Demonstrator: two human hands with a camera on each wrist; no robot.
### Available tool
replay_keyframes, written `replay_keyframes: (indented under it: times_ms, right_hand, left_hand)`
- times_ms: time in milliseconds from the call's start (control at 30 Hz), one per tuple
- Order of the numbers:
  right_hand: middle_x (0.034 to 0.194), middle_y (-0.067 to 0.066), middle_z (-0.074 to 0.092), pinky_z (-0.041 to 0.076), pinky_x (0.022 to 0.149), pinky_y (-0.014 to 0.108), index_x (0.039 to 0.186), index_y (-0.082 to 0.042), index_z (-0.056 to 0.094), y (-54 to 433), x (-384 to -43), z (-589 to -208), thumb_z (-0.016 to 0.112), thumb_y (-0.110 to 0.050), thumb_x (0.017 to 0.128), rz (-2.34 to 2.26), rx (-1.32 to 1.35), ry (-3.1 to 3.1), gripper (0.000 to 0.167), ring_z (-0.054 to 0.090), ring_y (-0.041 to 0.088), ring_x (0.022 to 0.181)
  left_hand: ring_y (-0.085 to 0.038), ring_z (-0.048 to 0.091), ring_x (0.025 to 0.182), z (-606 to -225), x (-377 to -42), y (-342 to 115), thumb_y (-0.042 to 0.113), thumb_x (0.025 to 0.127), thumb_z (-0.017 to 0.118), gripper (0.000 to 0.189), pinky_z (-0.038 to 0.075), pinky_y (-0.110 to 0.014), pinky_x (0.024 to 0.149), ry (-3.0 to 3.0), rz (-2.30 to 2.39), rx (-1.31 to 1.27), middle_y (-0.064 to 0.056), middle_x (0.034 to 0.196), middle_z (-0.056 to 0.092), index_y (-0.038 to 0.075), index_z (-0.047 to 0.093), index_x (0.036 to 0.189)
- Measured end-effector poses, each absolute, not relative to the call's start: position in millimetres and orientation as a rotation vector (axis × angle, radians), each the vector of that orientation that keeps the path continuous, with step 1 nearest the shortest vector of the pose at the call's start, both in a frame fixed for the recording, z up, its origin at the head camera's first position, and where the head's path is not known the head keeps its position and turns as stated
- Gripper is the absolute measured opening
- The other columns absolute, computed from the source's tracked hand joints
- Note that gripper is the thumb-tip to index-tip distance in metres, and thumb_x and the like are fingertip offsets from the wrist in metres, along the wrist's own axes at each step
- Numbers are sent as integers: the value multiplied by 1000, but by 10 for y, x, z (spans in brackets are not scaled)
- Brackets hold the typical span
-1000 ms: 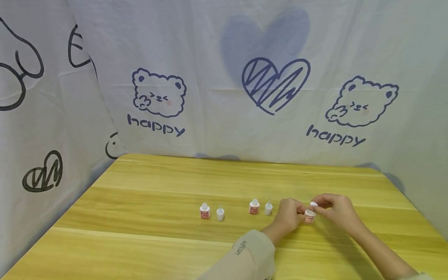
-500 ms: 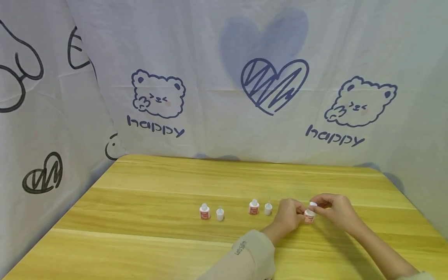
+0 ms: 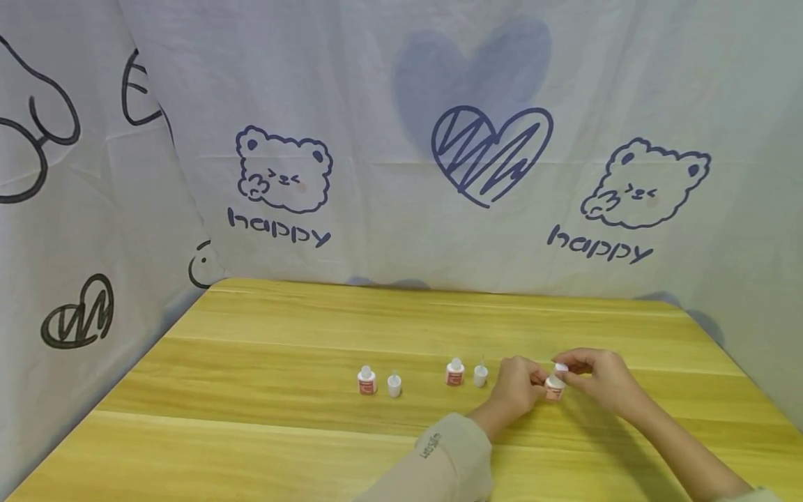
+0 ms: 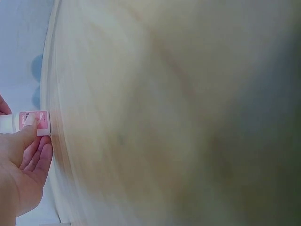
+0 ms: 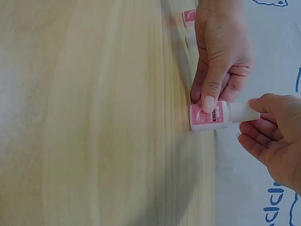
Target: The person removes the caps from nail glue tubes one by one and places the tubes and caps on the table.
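Observation:
My left hand (image 3: 519, 387) grips a small white bottle (image 3: 554, 392) with a pink label, upright near the table's right side. Its thumb lies across the label in the left wrist view. Between the thumb and fingers of my right hand (image 3: 605, 376) the white cap (image 5: 243, 113) is pinched at the bottle's top. In the right wrist view, cap and bottle (image 5: 200, 121) line up end to end. Whether the cap is tight on the neck cannot be told.
Left of my hands stand two similar bottles, one nearer (image 3: 454, 373) and one farther left (image 3: 366, 382). Beside each is a white cap, one nearer (image 3: 480, 376) and one farther left (image 3: 394, 385), with a thin stem pointing up. A printed curtain (image 3: 376, 230) hangs behind the wooden table (image 3: 251, 432).
The fingers of my right hand have shifted slightly around the cap. My left hand keeps its grip on the bottle, and the other bottles and caps stay put.

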State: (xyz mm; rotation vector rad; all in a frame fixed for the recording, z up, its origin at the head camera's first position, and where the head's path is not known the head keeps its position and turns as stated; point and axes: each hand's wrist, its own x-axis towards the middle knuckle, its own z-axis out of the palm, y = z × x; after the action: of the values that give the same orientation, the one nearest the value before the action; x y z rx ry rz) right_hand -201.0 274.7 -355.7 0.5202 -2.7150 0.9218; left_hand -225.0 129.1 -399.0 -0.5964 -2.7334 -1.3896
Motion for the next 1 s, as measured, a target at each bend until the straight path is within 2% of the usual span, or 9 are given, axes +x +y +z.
replay_keyframes:
  times_ms: [200,300,467,700,1000]
  right_hand:
    - [91,17,70,55,66,26,95,6,69,2743,-2013,-3548,70,0,79,913,537,-2742,17,63,8,74]
    - [89,16,70,54,64,24,95,6,68,2728,-2015,-3542,70,-1,79,904,517,-2744,18,64,10,74]
    - [82,13,71,49,58,17,90,5,68,2695,-2003,-3537,71,-4,78,881,411,-2740,15,62,8,69]
    - [73,7,69,45,52,19,81,1,69,2682,-1985,-3540,72,-5,77,860,327,-2745,8,52,1,61]
    - [76,10,70,48,54,18,83,1,70,2692,-1994,-3534,73,-4,77,864,367,-2741,8,57,4,63]
  left_hand:
    - [6,54,55,-4011,-2249,1273,7,70,79,8,40,-5,50,-2679,-1419,-649,-2,70,72,5,74,76]
    - [5,56,55,-4017,-2251,1265,8,69,80,10,39,-5,50,-2657,-1411,-669,-3,70,72,4,74,76]
    - [5,56,56,-4018,-2249,1272,4,70,78,7,39,-4,50,-2653,-1402,-667,-3,70,72,3,74,76]
    - [4,56,56,-4021,-2250,1296,2,73,76,5,41,-6,51,-2688,-1391,-640,-2,70,72,4,74,77]
    - [5,57,56,-4017,-2251,1300,8,71,79,9,41,-5,50,-2699,-1434,-606,-2,70,72,5,74,78]
